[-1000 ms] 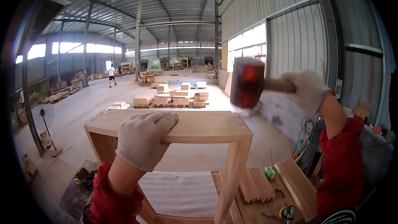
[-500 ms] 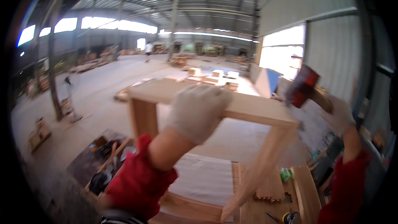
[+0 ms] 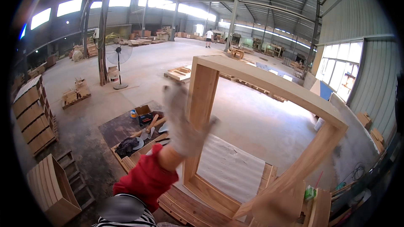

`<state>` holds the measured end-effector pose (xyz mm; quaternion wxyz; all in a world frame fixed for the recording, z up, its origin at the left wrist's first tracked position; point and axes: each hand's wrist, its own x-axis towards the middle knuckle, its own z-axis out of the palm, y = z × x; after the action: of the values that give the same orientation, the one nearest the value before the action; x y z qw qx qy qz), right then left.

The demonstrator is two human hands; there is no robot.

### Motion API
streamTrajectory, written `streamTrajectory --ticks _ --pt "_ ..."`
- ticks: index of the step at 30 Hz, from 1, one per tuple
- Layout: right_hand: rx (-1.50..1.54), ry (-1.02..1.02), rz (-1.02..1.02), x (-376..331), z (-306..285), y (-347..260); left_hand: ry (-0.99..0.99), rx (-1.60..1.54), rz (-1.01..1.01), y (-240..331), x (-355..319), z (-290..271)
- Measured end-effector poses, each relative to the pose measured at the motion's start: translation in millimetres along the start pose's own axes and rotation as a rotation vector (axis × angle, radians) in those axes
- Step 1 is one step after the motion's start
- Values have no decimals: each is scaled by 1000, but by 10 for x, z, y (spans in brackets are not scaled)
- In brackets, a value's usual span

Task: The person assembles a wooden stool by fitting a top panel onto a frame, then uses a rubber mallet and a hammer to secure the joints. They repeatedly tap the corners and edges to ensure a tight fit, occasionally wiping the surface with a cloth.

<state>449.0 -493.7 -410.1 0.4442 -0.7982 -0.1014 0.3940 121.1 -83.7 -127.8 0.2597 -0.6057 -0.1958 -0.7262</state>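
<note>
An upright rectangular wooden frame [image 3: 273, 80] stands before me on the workbench. My left hand [image 3: 185, 124], in a pale glove and smeared by motion, is raised beside the frame's left post. Its fingers point up with the thumb apart, and nothing shows in it. Whether it touches the post I cannot tell. The right hand does not show. A blurred brown shape [image 3: 275, 210] covers part of the frame's lower right corner; I cannot make out what it is. The mallet cannot be made out now.
White sheeting [image 3: 229, 166] lies on the bench behind the frame. Left of it, a low dark table [image 3: 113, 128] bears hand tools and a small box. A standing fan [image 3: 119, 67], a wooden drawer unit [image 3: 33, 117] and an open wooden box [image 3: 52, 185] stand farther left. A person [image 3: 209, 37] is far off.
My left hand has let go of the frame's top rail and moved left and down. My right hand and the red-headed mallet have left their raised place at the right. The view has turned left.
</note>
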Motion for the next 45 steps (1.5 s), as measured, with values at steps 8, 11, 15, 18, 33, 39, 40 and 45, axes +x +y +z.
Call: streamTrajectory --ticks 8,11,15,18,33,39,40,45 --pt "-13 106 -187 170 160 287 -433 -915 -1168 -693 -538 -155" --pt "59 27 -268 282 332 -253 -503 -831 -1012 -436 -475 -266" --pt "85 -115 -365 325 632 -760 -561 -1153 -927 -56 -136 -589" --pt "36 -271 -403 234 1064 -987 -663 -944 -692 -177 -159 -448" --pt "-198 -665 -443 -530 2987 -1339 -654 -971 -1111 129 -330 -1180" --pt "-329 -871 -474 -833 3530 -1234 -591 -966 -1184 171 -436 -1489" --pt "-344 -895 -479 -862 3554 -1207 -585 -932 -1177 206 -490 -1446" --pt "-440 -1114 -511 -990 3739 -1057 -310 -786 -1235 335 -551 -1424"
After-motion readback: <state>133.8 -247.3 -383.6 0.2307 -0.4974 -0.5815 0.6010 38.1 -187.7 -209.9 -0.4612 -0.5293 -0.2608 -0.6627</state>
